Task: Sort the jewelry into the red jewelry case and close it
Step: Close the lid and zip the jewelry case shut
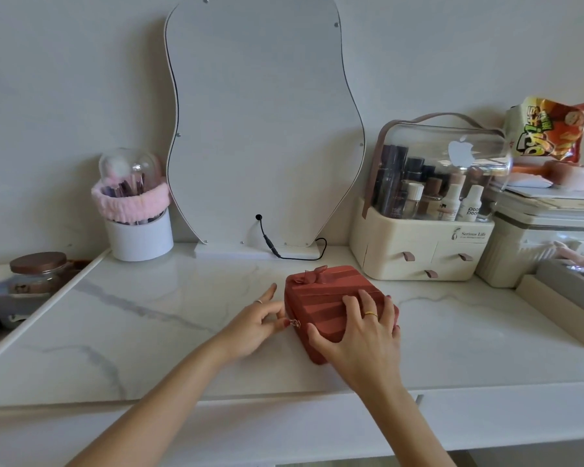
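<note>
The red jewelry case [321, 299], pleated and with a bow on its far edge, lies with its lid down on the white marble table [169, 318]. My right hand [361, 335] rests on top of its near right part, fingers spread over the lid. At the case's left side my left hand [260, 323] pinches the small metal zipper pull [294, 323]. No loose jewelry shows on the table.
A wavy mirror [263, 129] stands at the back with a black cable [284, 252] at its base. A brush holder [137, 214] is back left, a cream cosmetics organizer [425, 230] back right, and boxes with a snack bag [550, 129] far right.
</note>
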